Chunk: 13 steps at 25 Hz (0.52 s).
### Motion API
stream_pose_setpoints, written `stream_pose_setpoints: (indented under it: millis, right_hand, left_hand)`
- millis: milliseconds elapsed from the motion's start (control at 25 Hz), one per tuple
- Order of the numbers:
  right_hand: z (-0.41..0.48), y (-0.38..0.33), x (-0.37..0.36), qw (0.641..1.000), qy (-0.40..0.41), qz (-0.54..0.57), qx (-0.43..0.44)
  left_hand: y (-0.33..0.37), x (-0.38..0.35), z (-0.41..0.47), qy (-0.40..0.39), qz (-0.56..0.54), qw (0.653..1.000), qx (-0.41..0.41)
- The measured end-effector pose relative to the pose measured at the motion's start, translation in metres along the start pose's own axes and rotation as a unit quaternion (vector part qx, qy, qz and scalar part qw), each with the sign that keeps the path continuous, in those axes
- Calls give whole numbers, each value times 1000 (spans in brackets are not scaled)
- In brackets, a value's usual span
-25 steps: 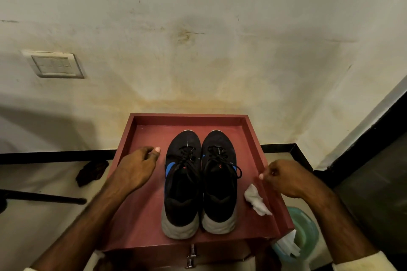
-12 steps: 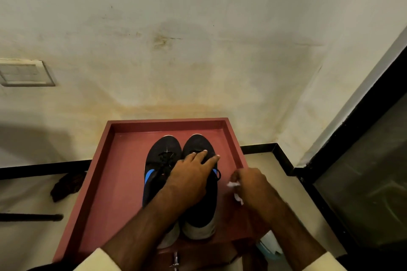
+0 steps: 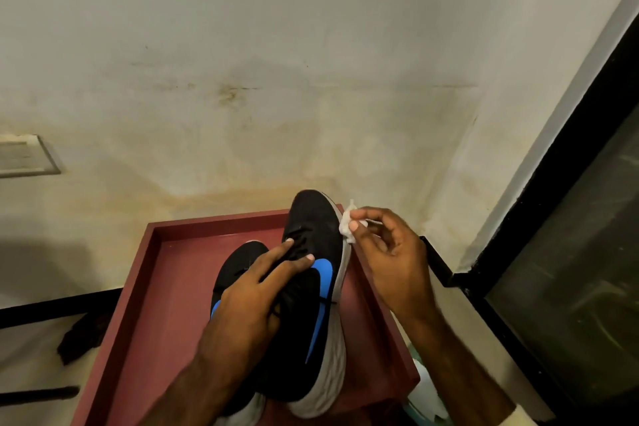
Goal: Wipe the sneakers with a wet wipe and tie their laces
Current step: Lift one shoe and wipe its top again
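The left hand grips one sneaker across its laced top. Its fingers lie over the black laces and reach toward the toe; the thumb is hidden. This sneaker is tipped on its side with the blue stripe up and the white sole facing right. Its toe points away from the person and reaches past the tray's back rim, while its heel sits low near the front edge.

The right hand pinches a crumpled white wipe between thumb and fingertips, the remaining fingers loosely curled. The wipe touches the sole's edge near the toe, just at the tray's back right corner.

The second sneaker lies flat in the tray, touching the first on its left and partly covered by the left wrist. To the left of it a broad strip of bare tray floor runs to the raised left wall. On the right only a narrow strip shows between sole and rim, under the right wrist.

The stained wall stands close behind the tray. A black frame slants down the right side, near the right forearm. A switch plate sits on the wall at far left. A dark object lies on the floor left of the tray, well apart from both hands.
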State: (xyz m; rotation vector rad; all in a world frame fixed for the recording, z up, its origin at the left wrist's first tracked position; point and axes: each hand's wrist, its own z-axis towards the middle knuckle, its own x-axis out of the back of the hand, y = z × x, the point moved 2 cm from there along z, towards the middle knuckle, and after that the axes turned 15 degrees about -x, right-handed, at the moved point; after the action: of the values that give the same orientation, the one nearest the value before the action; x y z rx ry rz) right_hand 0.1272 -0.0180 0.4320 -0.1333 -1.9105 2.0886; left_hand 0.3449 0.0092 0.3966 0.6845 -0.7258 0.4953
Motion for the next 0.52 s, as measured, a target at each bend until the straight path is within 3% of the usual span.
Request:
stream_pose_setpoints:
  millis: [120,280,520]
  right_hand:
    - [-3,-10,-6,997,32,10,66]
    - [-3,-17,-13,995,33,1,96]
    - [-35,-13,-24,951,4,-237,199]
  left_hand:
    - [2,12,-1,21,-6,1000,-18]
    - [8,15,-1,-19,0,999,-40]
    - [7,23,-3,14,7,999,-49]
